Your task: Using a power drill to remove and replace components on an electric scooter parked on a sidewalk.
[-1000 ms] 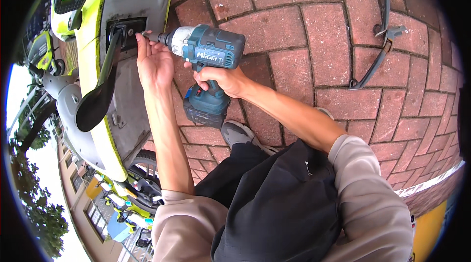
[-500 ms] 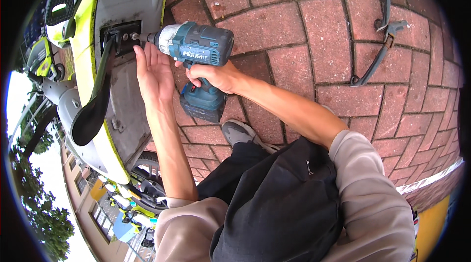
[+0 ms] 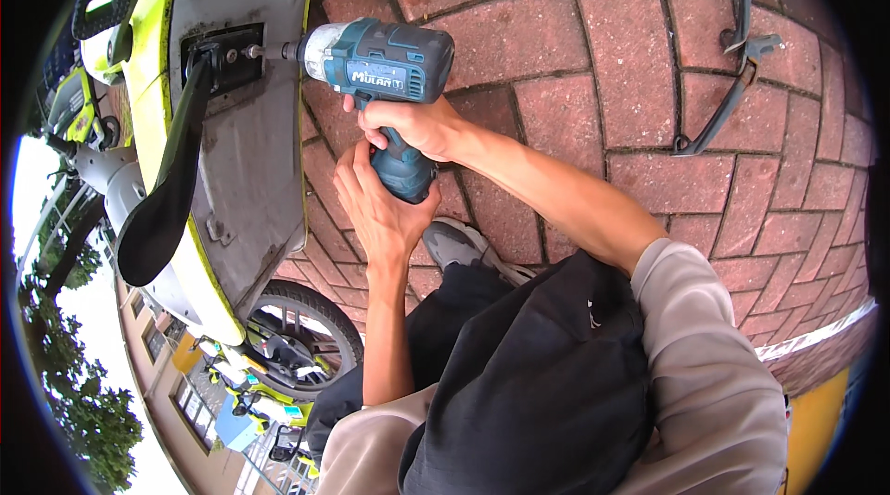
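My right hand [image 3: 414, 129] grips the handle of a teal and black cordless impact driver [image 3: 375, 59], its finger by the trigger. My left hand [image 3: 378, 201] is wrapped round the battery base of the driver from below. The driver's socket tip meets a bolt [image 3: 251, 52] on a black bracket [image 3: 222, 59], set in a recess of the scooter's grey underside panel [image 3: 243, 147]. From that bracket a long black bar with a broad, rounded end [image 3: 153, 240] hangs toward me. Yellow-green body trim [image 3: 162, 59] runs along the panel.
A bent dark metal bar, like a stand [image 3: 718, 115], lies on the red brick paving [image 3: 547, 31] at the right. Below the panel is a wheel [image 3: 306, 337]. My shoe [image 3: 464, 249] rests on the bricks near my hands. More yellow-green vehicles stand at the left.
My left hand has moved from beside the driver's tip down and right onto its battery base. The driver has shifted slightly right, still at the bolt.
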Demonstrator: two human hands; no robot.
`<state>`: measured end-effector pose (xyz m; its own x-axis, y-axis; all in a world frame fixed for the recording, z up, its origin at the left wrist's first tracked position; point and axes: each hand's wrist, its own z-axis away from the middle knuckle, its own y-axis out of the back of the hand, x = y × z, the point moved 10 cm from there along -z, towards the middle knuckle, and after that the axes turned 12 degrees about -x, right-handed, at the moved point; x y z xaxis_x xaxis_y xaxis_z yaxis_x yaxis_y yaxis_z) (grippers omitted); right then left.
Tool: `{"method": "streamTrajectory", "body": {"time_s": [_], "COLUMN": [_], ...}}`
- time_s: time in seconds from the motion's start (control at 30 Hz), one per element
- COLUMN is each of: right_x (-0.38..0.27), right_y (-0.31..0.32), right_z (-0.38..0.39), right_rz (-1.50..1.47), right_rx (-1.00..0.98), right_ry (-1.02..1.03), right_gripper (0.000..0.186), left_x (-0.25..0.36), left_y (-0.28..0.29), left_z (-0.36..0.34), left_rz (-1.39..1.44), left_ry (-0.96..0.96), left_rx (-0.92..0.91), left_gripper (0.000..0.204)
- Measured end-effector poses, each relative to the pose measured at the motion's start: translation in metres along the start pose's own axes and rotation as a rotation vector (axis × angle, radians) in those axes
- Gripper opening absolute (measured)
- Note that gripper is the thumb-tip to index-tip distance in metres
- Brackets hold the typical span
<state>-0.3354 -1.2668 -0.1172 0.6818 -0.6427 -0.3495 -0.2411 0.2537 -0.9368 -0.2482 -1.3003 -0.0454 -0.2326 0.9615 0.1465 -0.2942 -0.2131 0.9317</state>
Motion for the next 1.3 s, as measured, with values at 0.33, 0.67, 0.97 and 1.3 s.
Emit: {"method": "streamTrajectory", "body": {"time_s": [0.33,0.67,0.97,1.3], "right_x": [-0.004,-0.008,-0.010,-0.003], "right_y": [-0.007,-0.014,-0.008,0.001], "right_z": [0.003,0.002,-0.001,0.002], "right_rz": [0.020,0.172,0.115,0.095], "right_rx": [-0.018,-0.027,-0.025,0.073], "right_ry": [-0.031,-0.038,-0.004,0.024], "right_gripper": [0.020,0.020,0.026,0.012], "left_x": [0.002,-0.001,0.000,0.001], "left_y": [0.008,0.008,0.009,0.013], "left_z": [0.006,0.006,0.002,0.006], "left_rz": [0.036,0.111,0.054,-0.007], "left_ry": [-0.028,-0.056,-0.036,0.001], "left_rx": [0.063,0.098,0.070,0.087], "left_gripper": [0.085,0.082,0.082,0.080]}}
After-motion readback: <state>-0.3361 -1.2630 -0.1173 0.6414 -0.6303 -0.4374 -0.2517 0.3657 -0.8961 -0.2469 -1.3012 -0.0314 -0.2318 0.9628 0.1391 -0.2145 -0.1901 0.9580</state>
